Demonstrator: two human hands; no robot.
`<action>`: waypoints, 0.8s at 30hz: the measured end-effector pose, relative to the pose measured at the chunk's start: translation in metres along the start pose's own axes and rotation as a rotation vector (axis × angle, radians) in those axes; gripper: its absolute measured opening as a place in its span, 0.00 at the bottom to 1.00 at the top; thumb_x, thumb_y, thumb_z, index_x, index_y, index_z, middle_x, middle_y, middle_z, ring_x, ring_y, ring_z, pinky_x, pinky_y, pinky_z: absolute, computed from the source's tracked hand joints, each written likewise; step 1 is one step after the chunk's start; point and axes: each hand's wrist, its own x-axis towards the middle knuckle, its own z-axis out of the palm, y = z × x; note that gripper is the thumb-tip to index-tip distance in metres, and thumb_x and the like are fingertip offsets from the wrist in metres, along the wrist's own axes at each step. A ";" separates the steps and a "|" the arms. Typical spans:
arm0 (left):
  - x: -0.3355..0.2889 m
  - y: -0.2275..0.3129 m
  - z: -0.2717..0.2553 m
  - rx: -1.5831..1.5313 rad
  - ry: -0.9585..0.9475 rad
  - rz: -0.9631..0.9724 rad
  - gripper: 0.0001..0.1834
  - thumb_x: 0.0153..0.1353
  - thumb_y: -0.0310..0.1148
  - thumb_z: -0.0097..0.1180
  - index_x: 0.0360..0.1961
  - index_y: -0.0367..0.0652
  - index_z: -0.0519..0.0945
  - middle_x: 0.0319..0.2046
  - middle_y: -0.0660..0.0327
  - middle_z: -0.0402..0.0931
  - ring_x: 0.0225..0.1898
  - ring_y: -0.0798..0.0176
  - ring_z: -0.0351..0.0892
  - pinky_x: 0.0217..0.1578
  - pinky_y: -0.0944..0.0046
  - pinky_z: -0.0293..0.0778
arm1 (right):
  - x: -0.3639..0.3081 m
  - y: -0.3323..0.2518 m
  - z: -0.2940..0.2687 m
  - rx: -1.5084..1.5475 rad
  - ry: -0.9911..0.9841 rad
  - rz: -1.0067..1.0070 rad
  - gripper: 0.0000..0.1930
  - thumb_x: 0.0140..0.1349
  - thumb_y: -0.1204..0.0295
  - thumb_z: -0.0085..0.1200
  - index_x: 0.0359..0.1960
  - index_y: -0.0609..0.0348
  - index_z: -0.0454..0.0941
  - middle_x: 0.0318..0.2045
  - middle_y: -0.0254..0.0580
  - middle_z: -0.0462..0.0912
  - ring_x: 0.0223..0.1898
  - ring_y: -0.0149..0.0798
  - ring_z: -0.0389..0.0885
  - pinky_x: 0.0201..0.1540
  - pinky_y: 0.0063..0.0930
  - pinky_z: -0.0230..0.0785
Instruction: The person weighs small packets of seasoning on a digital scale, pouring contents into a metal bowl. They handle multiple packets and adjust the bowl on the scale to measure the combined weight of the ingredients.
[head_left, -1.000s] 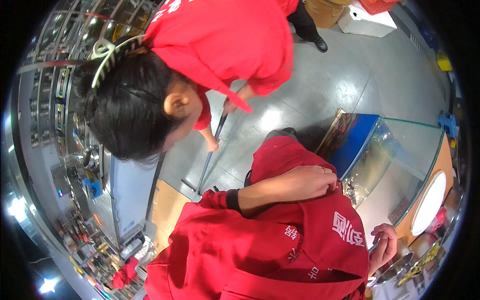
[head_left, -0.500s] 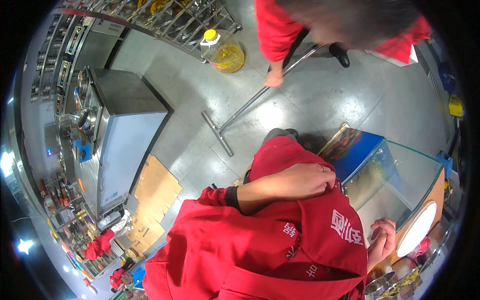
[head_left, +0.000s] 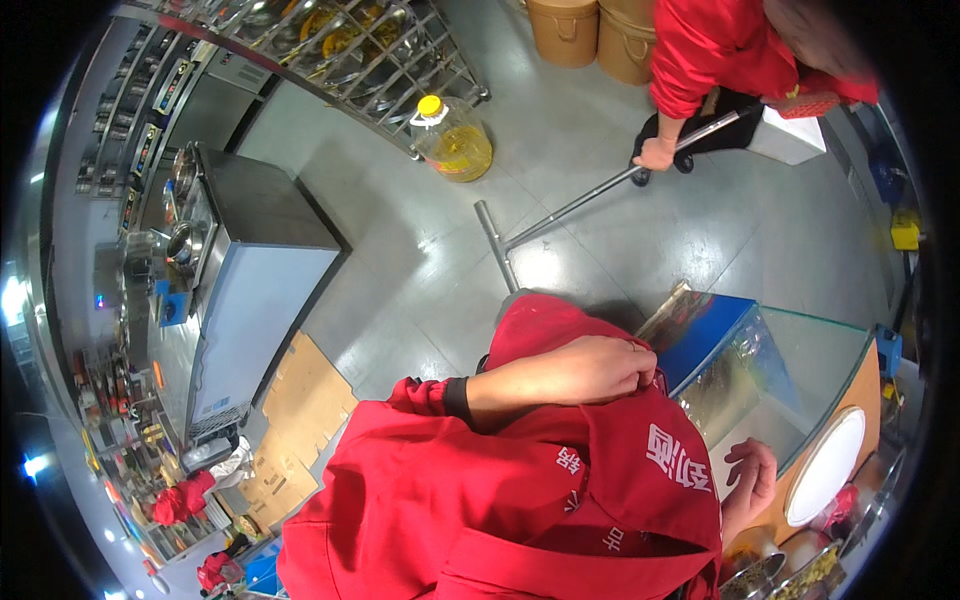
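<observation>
My left hand [head_left: 575, 372] lies across the front of my red apron [head_left: 470, 480], over my leg. Its fingers are curled in against the red cloth; whatever might be in them is hidden. Lower right, my right hand [head_left: 752, 482] hangs beside the apron with loosely bent fingers apart and nothing in them. It is nearest to a glass-walled case [head_left: 815, 365] and a white round plate-like disc [head_left: 828, 466] on a tan board. Ahead, a co-worker's hand [head_left: 657, 154] grips the pole of a metal floor squeegee [head_left: 492, 232], its head on the grey floor.
A big yellow-capped oil jug [head_left: 460, 150] stands on the floor by a metal rack [head_left: 390, 70]. Brown buckets [head_left: 565, 32] are at the back. To the left are a steel counter [head_left: 265, 200] and flattened cardboard [head_left: 300, 410]. Bowls of food [head_left: 805, 575] sit lower right.
The co-worker has moved to the right, and the squeegee head has shifted right and away from me. Brown buckets have come into view. Both my hands keep much the same place and pose.
</observation>
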 end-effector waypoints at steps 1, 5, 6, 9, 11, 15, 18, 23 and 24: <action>-0.002 0.001 -0.003 -0.001 0.010 0.006 0.08 0.58 0.28 0.46 0.38 0.42 0.72 0.36 0.53 0.73 0.41 0.49 0.73 0.41 0.55 0.69 | 0.001 0.000 0.001 -0.003 -0.008 -0.002 0.08 0.65 0.76 0.42 0.36 0.63 0.75 0.27 0.37 0.77 0.22 0.22 0.64 0.24 0.13 0.55; -0.023 0.005 -0.017 -0.005 0.115 0.004 0.07 0.56 0.28 0.43 0.35 0.40 0.72 0.35 0.53 0.75 0.39 0.48 0.74 0.38 0.54 0.70 | 0.010 -0.003 0.015 0.008 -0.094 -0.037 0.08 0.65 0.76 0.42 0.36 0.62 0.75 0.27 0.37 0.77 0.22 0.22 0.65 0.23 0.14 0.55; -0.030 0.005 -0.022 -0.010 0.131 -0.003 0.07 0.56 0.28 0.43 0.35 0.40 0.72 0.35 0.53 0.75 0.39 0.47 0.74 0.38 0.54 0.70 | 0.014 -0.006 0.021 0.000 -0.115 -0.042 0.08 0.65 0.76 0.42 0.36 0.62 0.76 0.27 0.37 0.77 0.22 0.22 0.66 0.23 0.14 0.54; -0.056 0.001 -0.038 -0.021 0.218 0.028 0.07 0.57 0.29 0.44 0.35 0.39 0.71 0.35 0.52 0.75 0.39 0.47 0.73 0.37 0.54 0.69 | 0.021 -0.017 0.047 0.026 -0.154 -0.064 0.08 0.65 0.76 0.43 0.37 0.62 0.76 0.27 0.37 0.78 0.24 0.23 0.68 0.23 0.13 0.54; -0.074 -0.003 -0.050 -0.019 0.250 0.026 0.07 0.57 0.29 0.45 0.35 0.39 0.71 0.34 0.52 0.74 0.39 0.46 0.73 0.37 0.53 0.69 | 0.027 -0.029 0.067 0.032 -0.208 -0.070 0.09 0.64 0.75 0.43 0.37 0.62 0.77 0.27 0.36 0.78 0.25 0.23 0.70 0.24 0.13 0.55; -0.120 -0.017 -0.086 0.085 0.357 0.025 0.07 0.57 0.30 0.46 0.36 0.40 0.71 0.33 0.50 0.73 0.38 0.44 0.73 0.37 0.52 0.69 | 0.027 -0.057 0.118 0.027 -0.280 -0.023 0.08 0.63 0.75 0.46 0.38 0.64 0.78 0.28 0.35 0.79 0.28 0.24 0.72 0.27 0.15 0.58; -0.166 -0.032 -0.136 0.167 0.301 -0.078 0.09 0.57 0.25 0.50 0.40 0.39 0.75 0.37 0.53 0.75 0.41 0.50 0.75 0.42 0.57 0.72 | 0.019 -0.068 0.170 0.102 -0.365 -0.010 0.08 0.63 0.80 0.44 0.39 0.65 0.77 0.29 0.39 0.79 0.31 0.29 0.75 0.35 0.18 0.65; -0.223 -0.071 -0.251 0.164 0.271 -0.183 0.05 0.57 0.25 0.52 0.35 0.39 0.76 0.29 0.56 0.72 0.29 0.57 0.73 0.33 0.63 0.69 | 0.004 -0.080 0.259 0.184 0.093 0.030 0.10 0.65 0.75 0.45 0.44 0.63 0.76 0.32 0.37 0.78 0.27 0.23 0.75 0.25 0.12 0.60; -0.230 -0.081 -0.274 0.192 0.215 -0.160 0.05 0.57 0.24 0.52 0.35 0.39 0.76 0.28 0.56 0.72 0.28 0.59 0.73 0.32 0.64 0.69 | -0.010 -0.085 0.274 0.231 0.225 0.029 0.10 0.65 0.74 0.45 0.45 0.62 0.76 0.31 0.36 0.78 0.26 0.23 0.74 0.23 0.12 0.57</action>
